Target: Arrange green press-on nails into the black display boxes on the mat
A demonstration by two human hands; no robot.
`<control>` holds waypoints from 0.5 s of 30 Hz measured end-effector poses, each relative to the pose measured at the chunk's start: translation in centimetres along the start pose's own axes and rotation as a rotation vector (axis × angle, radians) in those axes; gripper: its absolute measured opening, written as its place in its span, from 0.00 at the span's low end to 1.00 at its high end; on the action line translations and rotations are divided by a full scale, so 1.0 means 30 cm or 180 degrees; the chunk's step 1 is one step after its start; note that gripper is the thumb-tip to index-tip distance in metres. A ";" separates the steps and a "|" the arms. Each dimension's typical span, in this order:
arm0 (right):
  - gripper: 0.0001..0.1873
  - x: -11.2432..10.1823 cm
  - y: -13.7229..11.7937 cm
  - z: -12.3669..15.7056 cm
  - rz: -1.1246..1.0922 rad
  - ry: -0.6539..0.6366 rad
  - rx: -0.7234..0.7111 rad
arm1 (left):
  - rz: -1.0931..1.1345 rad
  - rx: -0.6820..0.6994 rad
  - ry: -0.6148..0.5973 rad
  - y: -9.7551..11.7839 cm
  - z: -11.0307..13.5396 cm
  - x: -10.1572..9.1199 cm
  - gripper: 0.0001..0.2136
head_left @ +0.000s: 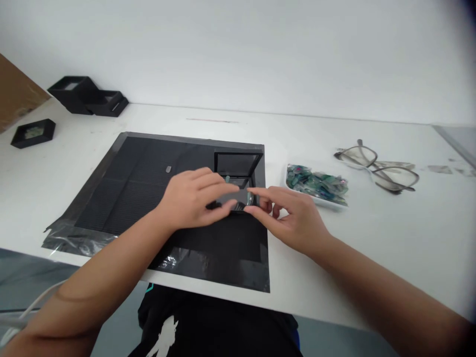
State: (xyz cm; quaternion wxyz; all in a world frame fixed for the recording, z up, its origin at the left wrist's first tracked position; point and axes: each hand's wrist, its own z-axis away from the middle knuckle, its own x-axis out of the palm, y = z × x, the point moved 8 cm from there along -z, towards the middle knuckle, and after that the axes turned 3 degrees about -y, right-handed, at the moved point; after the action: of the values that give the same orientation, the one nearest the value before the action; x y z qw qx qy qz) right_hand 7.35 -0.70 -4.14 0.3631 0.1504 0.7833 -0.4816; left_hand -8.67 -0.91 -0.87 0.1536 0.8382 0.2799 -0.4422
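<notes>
A black box with its framed lid [238, 153] raised lies on the black mat, and both hands meet over it. My left hand [195, 198] reaches in from the left, thumb and index finger apart above the box, with nothing visible between them. From the right, my right hand [288, 213] has thumb and index fingertips at either end of a small greenish translucent piece [250, 198] by the box's right side. Another small green piece [227, 179] shows near the lid's hinge side. Part of the box is hidden behind my fingers.
Right of the mat [122, 183], a white tray [330, 203] holds many green pieces near eyeglasses [375, 166]. One clear piece [168, 169] lies on the mat. Black boxes [80, 96] stand at the back left, and a hexagonal black box [33, 133] with greenish contents sits far left.
</notes>
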 end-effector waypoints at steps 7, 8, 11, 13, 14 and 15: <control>0.18 0.028 0.058 -0.020 0.0695 -0.0227 0.0313 | -0.0428 -0.1037 -0.1994 -0.123 0.054 0.151 0.27; 0.18 0.035 0.060 -0.023 0.0744 -0.0272 0.0339 | -0.0434 -0.1037 -0.2045 -0.117 0.055 0.159 0.26; 0.18 0.056 0.066 -0.032 0.0822 -0.0419 0.0445 | -0.0456 -0.1051 -0.2040 -0.097 0.053 0.163 0.26; 0.19 0.064 0.069 -0.036 0.0846 -0.0483 0.0543 | -0.0466 -0.1083 -0.2013 -0.090 0.053 0.153 0.25; 0.19 0.066 0.069 -0.038 0.0859 -0.0518 0.0583 | -0.0470 -0.1110 -0.1996 -0.090 0.053 0.144 0.24; 0.19 0.068 0.067 -0.041 0.0884 -0.0566 0.0609 | -0.0470 -0.1141 -0.1978 -0.092 0.053 0.132 0.23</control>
State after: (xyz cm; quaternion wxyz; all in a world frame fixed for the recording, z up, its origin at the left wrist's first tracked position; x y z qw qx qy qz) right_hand 6.60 1.11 -6.54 0.4779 0.2478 0.6705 -0.5105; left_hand -9.59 1.81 -5.07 0.3434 0.6011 0.3527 -0.6295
